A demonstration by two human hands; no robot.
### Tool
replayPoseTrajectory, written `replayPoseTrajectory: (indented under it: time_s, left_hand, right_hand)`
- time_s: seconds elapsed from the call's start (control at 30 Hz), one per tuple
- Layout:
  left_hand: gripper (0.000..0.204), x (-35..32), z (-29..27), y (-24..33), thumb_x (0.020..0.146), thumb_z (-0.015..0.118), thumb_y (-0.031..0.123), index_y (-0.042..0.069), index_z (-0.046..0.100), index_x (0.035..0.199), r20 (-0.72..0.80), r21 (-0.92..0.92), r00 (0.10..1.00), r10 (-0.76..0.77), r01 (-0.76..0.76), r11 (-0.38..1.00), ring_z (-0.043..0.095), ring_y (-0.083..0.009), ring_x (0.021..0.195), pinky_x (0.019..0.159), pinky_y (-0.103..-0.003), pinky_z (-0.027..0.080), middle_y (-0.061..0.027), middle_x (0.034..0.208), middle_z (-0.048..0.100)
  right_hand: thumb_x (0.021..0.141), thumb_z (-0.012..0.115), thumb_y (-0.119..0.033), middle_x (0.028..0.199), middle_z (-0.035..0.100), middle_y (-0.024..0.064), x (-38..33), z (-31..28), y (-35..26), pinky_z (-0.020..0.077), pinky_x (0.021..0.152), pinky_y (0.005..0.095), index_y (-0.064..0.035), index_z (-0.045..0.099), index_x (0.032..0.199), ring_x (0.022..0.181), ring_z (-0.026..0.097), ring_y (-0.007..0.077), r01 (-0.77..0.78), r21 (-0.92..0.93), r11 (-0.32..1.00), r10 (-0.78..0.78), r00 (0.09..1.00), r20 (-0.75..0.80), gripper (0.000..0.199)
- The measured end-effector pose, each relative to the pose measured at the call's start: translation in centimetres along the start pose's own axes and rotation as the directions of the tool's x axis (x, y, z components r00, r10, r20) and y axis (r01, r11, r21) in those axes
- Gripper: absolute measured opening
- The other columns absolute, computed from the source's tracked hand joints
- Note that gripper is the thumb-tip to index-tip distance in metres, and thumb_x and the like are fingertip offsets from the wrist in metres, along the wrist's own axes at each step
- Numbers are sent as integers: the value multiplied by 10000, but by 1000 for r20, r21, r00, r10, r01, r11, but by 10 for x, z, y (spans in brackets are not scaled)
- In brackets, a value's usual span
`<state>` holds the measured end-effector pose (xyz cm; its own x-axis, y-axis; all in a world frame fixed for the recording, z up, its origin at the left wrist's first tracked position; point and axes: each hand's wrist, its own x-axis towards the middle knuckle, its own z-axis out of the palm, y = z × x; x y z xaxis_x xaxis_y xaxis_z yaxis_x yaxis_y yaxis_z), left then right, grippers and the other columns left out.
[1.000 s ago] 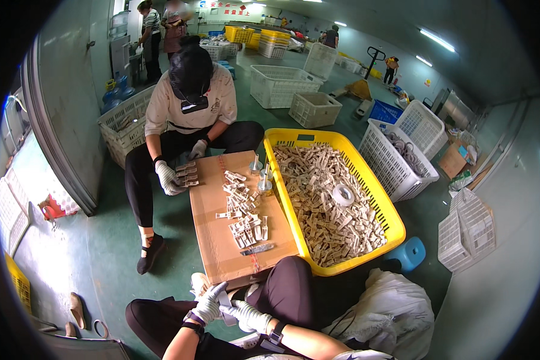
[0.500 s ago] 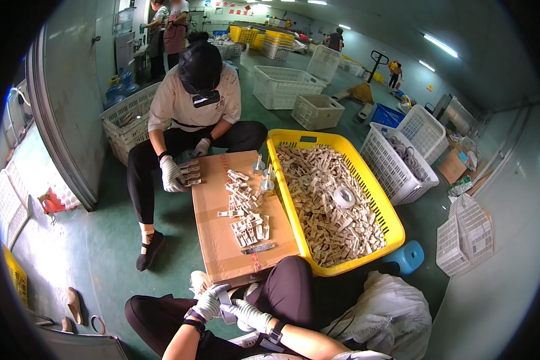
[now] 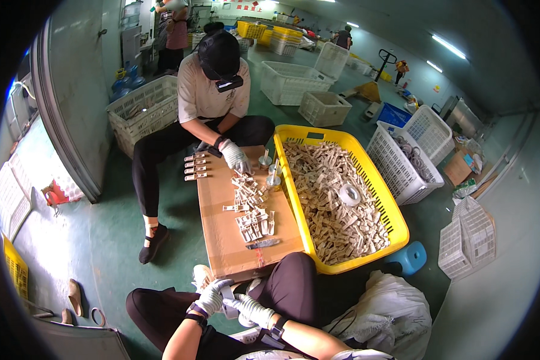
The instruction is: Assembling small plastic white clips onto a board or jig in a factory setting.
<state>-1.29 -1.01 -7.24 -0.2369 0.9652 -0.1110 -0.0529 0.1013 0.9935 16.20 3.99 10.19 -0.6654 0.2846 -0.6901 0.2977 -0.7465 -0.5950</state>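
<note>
Over my lap, my left hand (image 3: 212, 296) is closed on a pale grey roll of tape (image 3: 228, 302). My right hand (image 3: 251, 308) grips the other side of it; the fingers partly cover the roll. Both hands wear white striped gloves. Just beyond them is a cardboard box (image 3: 220, 239). On its top lie a utility knife (image 3: 263, 243), a row of beige clips (image 3: 253, 227) and a loose heap of the same clips (image 3: 248, 193). Across the box, a co-worker's gloved hand (image 3: 236, 157) reaches to the heap's far end.
A yellow basket (image 3: 400, 235) full of beige clips, with a white tape roll (image 3: 348, 194) on top, stands right of the box. Two small containers with upright stems (image 3: 273, 174) stand near its edge. A blue stool (image 3: 410, 258) and white sack (image 3: 383, 309) are at my right.
The co-worker's hand has moved from the row of clips at the box's left edge to the heap. My hands still hold the roll, turned slightly. The view has shifted a little.
</note>
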Motion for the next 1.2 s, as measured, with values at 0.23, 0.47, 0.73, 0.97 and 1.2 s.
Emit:
replayPoseTrajectory:
  time_s: [0.23,0.47,0.73,0.97,1.2]
  left_hand:
    - [561,4,-21,-50,680,651,-156,119,661,1168,36,172,984,175,-179,969,653,-263,949,825,-354,523,-97,1029,681]
    - [502,-6,0,2,730,741,-98,116,654,1175,34,-86,998,56,-53,995,631,-208,962,827,-323,525,-57,1047,654]
    - [587,-9,-1,38,715,753,-113,125,614,1233,53,-44,996,68,-65,997,617,-218,1046,913,-323,509,-78,1139,636]
    - [546,-15,5,57,757,699,-136,111,609,1236,73,133,995,63,-72,988,594,-170,1039,901,-309,505,-58,1153,619]
    - [534,-14,8,71,773,685,-130,108,605,1245,93,330,984,152,-175,928,596,-157,1007,886,-309,507,-48,1146,617]
  right_hand:
    - [939,645,-245,832,576,-48,0,18,-5,362,610,242,-109,627,1093,674,458,68,43,32,999,-44,998,48,206]
    - [941,639,-232,785,624,-67,16,3,9,396,521,192,-114,665,1038,573,496,21,94,-55,994,-93,995,23,155]
    - [933,648,-235,951,652,-31,44,-20,33,466,736,226,-90,659,1083,811,576,65,126,-69,990,-120,989,83,209]
    - [934,646,-249,946,652,-31,51,-28,38,470,737,228,-86,660,1076,810,579,63,86,-79,993,-83,995,47,217]
    - [919,674,-270,784,611,-70,49,-28,38,351,475,230,-120,674,1046,535,438,45,114,-70,991,-114,993,6,197]
